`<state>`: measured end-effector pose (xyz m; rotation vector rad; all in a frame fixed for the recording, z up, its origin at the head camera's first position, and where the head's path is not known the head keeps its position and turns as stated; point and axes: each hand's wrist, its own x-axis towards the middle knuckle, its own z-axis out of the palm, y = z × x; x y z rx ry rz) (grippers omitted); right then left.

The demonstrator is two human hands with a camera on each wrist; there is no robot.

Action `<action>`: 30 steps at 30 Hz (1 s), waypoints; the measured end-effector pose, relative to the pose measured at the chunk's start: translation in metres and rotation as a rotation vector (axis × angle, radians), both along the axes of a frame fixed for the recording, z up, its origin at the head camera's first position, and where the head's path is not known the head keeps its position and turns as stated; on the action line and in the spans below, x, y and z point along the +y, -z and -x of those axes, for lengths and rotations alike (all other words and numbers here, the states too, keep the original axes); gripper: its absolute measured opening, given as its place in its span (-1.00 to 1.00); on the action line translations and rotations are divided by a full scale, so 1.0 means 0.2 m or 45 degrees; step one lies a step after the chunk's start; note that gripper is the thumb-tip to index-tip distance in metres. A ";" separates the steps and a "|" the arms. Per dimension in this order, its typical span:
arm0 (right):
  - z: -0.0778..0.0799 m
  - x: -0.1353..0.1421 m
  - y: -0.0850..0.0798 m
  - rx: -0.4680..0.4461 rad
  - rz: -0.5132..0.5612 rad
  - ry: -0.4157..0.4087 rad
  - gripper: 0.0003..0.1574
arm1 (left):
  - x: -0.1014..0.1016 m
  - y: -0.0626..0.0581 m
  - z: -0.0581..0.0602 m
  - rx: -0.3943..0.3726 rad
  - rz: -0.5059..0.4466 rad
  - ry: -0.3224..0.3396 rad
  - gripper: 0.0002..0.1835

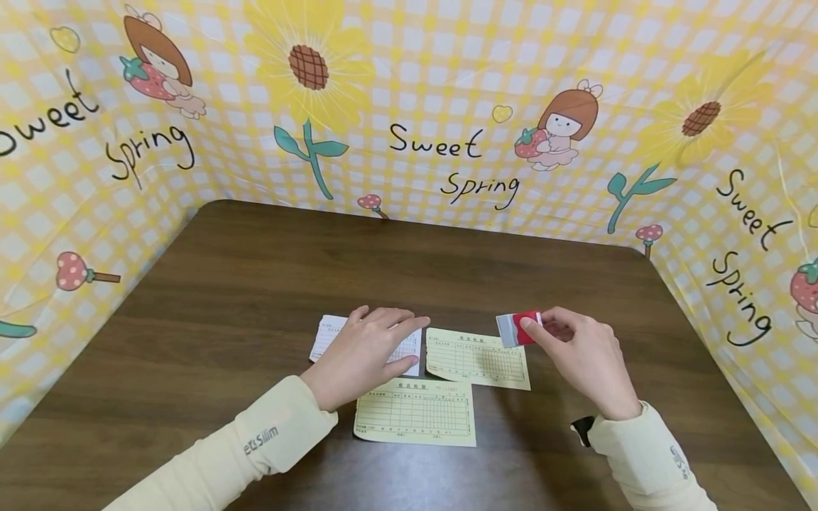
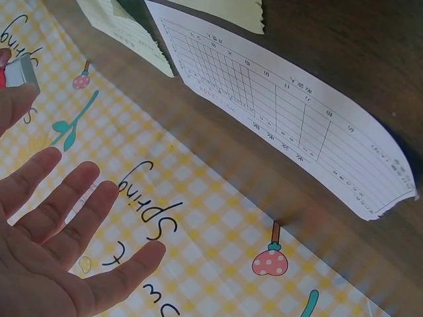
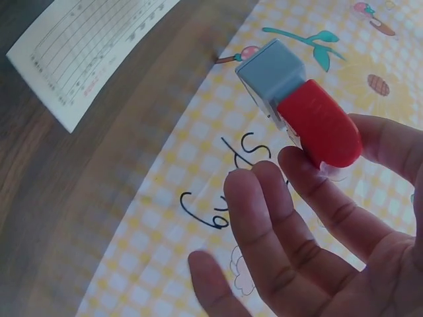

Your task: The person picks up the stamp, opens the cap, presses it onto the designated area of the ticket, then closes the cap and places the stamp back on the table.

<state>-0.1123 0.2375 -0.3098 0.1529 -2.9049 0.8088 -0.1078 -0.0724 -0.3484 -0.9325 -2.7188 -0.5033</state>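
In the head view my left hand (image 1: pixel 364 355) hovers over a white receipt slip (image 1: pixel 327 337), covering much of it. Its fingers are spread and relaxed, with nothing held, as the left wrist view also shows. My right hand (image 1: pixel 589 358) pinches a small red and grey stamp (image 1: pixel 525 328) between thumb and fingers. The stamp's grey block end points left, above the far right corner of a pale yellow slip (image 1: pixel 456 358). Up close in the right wrist view, the stamp's red rounded end (image 3: pixel 320 125) sits at the fingertips, the other fingers loosely bent.
A second yellow slip (image 1: pixel 409 419) lies nearer me, below the other two papers. All three rest on a dark wooden table (image 1: pixel 268 262). A yellow checked cloth (image 1: pixel 409 85) with flowers and lettering stands round the table's back and sides.
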 end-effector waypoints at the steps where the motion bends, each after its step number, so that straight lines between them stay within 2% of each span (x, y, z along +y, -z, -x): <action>1: 0.00 0.00 0.00 -0.004 0.004 0.001 -0.49 | 0.00 0.00 0.00 0.001 -0.004 0.000 -0.42; 8: -0.02 -0.03 -0.02 -0.046 0.029 -0.001 -0.46 | 0.01 0.00 0.00 0.043 -0.023 0.015 -0.43; 30: -0.05 -0.11 -0.02 -0.105 0.160 -0.057 -0.51 | 0.11 0.00 0.00 0.032 -0.050 -0.019 -0.38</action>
